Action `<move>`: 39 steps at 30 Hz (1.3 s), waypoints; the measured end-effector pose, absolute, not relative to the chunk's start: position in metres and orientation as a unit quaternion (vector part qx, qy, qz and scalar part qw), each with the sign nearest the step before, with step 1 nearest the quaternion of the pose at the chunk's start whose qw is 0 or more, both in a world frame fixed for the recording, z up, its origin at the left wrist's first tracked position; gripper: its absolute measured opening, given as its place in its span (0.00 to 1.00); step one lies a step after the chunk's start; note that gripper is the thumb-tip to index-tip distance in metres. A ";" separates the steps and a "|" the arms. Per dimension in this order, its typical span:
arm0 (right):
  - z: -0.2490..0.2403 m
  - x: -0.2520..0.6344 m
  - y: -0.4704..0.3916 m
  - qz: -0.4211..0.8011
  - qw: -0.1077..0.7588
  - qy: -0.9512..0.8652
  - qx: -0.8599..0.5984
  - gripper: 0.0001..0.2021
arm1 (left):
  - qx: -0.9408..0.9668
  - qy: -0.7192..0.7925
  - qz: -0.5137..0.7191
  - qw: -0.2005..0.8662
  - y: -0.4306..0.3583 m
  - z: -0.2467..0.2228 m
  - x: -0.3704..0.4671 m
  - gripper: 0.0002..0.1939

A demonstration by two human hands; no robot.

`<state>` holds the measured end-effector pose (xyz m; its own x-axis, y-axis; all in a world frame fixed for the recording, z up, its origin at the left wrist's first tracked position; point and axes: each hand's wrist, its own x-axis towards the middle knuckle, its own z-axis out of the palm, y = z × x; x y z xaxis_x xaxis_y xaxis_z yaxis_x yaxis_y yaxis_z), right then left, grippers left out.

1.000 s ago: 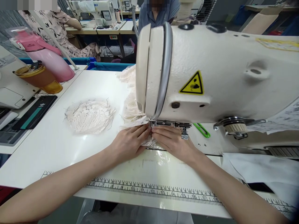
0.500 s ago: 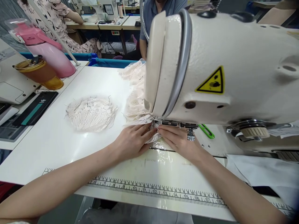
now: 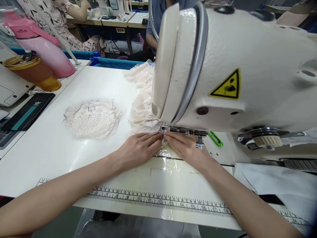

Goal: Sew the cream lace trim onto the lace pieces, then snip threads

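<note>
Cream lace fabric [image 3: 143, 104] lies bunched behind and left of the head of a white sewing machine [image 3: 183, 66], and a narrow bit of it runs under the presser foot [image 3: 163, 128]. My left hand [image 3: 140, 148] has its thumb and fingertips closed on the lace edge, just left of the foot. Close by on the right, my right hand [image 3: 189, 150] keeps its fingers together on the same edge, partly behind the metal attachment [image 3: 199, 142]. The fingertips of both hands almost meet. A separate oval lace piece [image 3: 92, 119] with loose threads rests on the table to the left.
A green thread snipper [image 3: 215, 138] lies beyond my right hand. White cloth [image 3: 274, 181] is at the right. Along the left stand a pink bottle [image 3: 44, 49], an amber cup [image 3: 34, 72] and a black phone [image 3: 29, 110]. A printed ruler [image 3: 160, 201] lines the front edge. Other people sit behind.
The lace under the foot has shifted slightly away from me, and less of it shows between my hands. My fingertips are closer together. The whole view has shifted a little.
</note>
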<state>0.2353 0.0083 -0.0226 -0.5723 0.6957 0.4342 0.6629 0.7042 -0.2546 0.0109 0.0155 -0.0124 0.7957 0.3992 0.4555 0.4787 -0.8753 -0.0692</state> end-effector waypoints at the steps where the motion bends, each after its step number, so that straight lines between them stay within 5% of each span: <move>1: -0.022 0.235 0.008 0.025 0.247 -0.893 -0.376 0.11 | -0.943 -0.234 -0.220 0.093 0.016 -0.012 0.010 0.12; 21: -0.018 0.212 0.002 -0.065 0.250 -0.876 -0.408 0.07 | -0.919 -0.289 -0.269 -0.001 0.019 -0.007 0.009 0.08; 25: -0.016 0.210 0.002 -0.055 0.267 -0.880 -0.390 0.08 | -0.926 -0.270 -0.265 0.019 0.018 -0.010 0.010 0.14; 39: -0.021 0.217 0.000 -0.047 0.275 -0.877 -0.391 0.11 | -0.918 -0.231 -0.316 0.063 0.021 -0.006 0.001 0.07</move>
<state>0.2174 -0.0005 -0.0212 -0.5427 0.6605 0.5188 0.7126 0.6891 -0.1319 0.0009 0.0206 -0.0065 0.6940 0.3844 0.6088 0.4638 -0.8854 0.0303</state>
